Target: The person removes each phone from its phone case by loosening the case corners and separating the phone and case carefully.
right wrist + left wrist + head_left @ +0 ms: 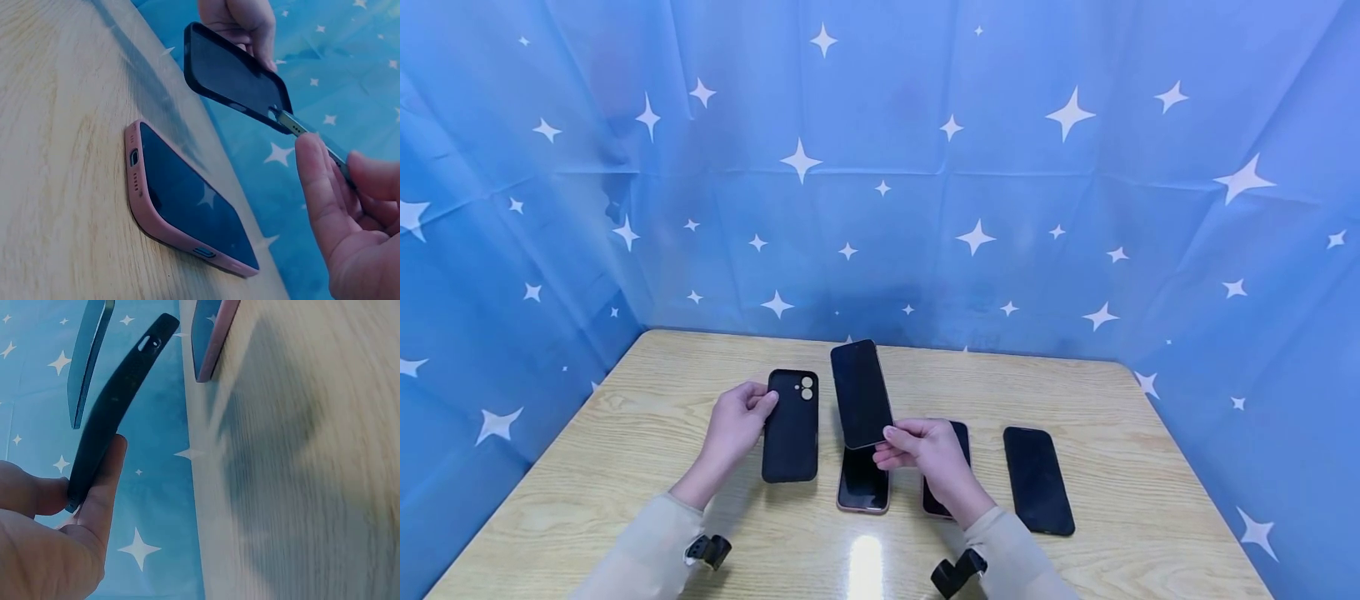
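Between thumb and fingers, my left hand (739, 421) pinches the left edge of a black phone case (791, 433). The case's hollow inside faces me, with its camera cutouts at the upper right. My right hand (934, 457) grips the lower right corner of a bare smartphone (861, 396), its dark screen toward me. This phone is tilted and raised just right of the case. In the left wrist view the case (115, 406) appears edge-on, held up from the table. The right wrist view shows the phone's thin bottom edge (319, 145) between my thumb and fingers.
Below the raised phone, a phone in a pink case (863, 483) lies screen up on the wooden table (700, 367). Another cased phone (958, 442) is partly hidden by my right hand. A black phone (1039, 481) lies farther right. A blue starry curtain (880, 208) hangs behind the table.
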The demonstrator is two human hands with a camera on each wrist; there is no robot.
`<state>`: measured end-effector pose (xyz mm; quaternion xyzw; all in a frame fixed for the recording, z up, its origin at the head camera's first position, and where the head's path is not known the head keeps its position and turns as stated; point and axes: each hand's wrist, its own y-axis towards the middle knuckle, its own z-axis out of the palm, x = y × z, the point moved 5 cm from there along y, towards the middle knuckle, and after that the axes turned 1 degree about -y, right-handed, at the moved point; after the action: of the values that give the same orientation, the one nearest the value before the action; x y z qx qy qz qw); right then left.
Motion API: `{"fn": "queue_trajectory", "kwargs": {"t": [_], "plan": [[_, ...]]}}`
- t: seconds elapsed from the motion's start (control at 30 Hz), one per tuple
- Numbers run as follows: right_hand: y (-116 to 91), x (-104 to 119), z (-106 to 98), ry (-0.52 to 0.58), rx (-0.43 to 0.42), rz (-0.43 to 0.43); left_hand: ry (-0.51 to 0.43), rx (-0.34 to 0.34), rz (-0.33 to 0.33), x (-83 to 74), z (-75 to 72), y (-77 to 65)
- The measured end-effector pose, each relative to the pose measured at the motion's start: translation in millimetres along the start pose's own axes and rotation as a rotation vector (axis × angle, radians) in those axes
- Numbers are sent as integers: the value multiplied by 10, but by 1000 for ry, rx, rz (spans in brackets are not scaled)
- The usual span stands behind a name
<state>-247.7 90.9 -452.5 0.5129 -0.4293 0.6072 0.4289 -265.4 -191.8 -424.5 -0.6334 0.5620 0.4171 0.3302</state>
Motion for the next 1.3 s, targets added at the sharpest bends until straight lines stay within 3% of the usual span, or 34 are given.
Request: {"fn": "queue_trajectory", "kwargs": {"t": [0.63,1.3], "plan": [[212,33,25,25,-75,25,57,-6,16,97,-139,-48],[587,-92,69,68,-154,112,52,-10,-4,220,-151,-44]]}}
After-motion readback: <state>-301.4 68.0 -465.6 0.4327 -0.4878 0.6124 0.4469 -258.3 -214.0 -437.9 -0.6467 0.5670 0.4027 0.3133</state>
